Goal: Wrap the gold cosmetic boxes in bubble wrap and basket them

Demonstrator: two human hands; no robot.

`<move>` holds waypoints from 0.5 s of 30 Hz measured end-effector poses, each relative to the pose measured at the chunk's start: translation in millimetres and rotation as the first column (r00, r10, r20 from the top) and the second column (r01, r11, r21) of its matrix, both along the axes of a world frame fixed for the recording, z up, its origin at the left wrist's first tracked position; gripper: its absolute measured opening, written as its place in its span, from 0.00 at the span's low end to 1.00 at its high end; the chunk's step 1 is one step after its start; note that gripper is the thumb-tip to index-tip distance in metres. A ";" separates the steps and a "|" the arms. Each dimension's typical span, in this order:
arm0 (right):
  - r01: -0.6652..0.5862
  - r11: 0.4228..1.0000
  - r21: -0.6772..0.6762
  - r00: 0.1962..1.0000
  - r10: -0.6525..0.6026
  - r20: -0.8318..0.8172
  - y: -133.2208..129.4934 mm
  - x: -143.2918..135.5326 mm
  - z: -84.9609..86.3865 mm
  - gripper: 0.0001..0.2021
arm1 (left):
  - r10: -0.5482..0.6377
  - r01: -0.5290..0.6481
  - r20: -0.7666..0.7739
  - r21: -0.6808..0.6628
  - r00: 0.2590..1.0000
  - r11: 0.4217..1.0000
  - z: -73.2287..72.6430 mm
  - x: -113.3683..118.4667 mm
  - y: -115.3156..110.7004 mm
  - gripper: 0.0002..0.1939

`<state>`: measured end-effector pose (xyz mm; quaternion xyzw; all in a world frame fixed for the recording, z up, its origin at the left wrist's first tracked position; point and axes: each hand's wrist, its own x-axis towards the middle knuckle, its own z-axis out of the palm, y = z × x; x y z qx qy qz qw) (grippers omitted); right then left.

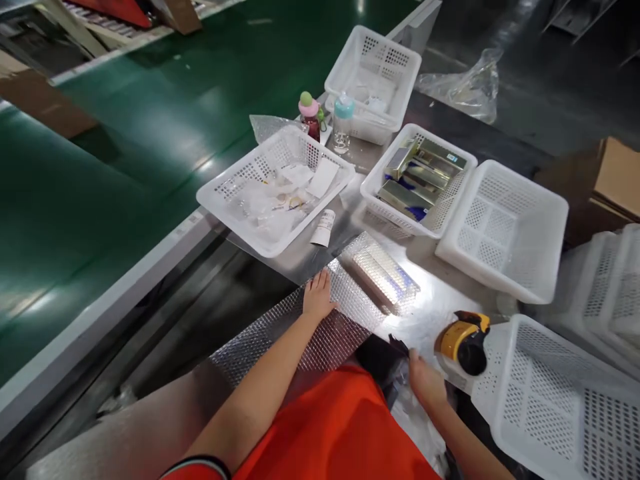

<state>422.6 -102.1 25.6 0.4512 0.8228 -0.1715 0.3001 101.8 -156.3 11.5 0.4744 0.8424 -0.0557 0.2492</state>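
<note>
Bubble wrap runs from the lower left up onto the metal table. My left hand lies flat on it, fingers spread. Right of that hand, a flat bundle of boxes sits under a layer of the wrap. My right hand is closed around a dark tool at the table's front edge; the tool is too blurred to name surely. A yellow and black tape dispenser stands to the right of this hand.
White baskets surround the metal table: one with plastic bags, one with gold boxes, others at right and back. Two bottles and a paper roll stand nearby. A green conveyor lies left.
</note>
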 end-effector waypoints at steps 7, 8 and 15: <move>0.491 0.835 0.246 0.867 -0.442 -0.229 12.8 7.3 -11.3 0.30 | -0.011 0.010 -0.029 -0.013 1.000 1.000 3.8 3.1 -13.7 0.46; 0.543 0.796 0.268 0.835 -0.477 -0.274 21.4 -9.0 -13.1 0.32 | -0.017 0.016 -0.045 -0.017 0.999 1.000 6.7 1.6 -21.9 0.45; 0.225 0.936 0.271 0.777 -0.004 -0.630 116.4 -93.8 6.0 0.28 | 0.410 -0.474 0.248 0.322 0.878 0.819 29.4 24.9 -33.6 0.22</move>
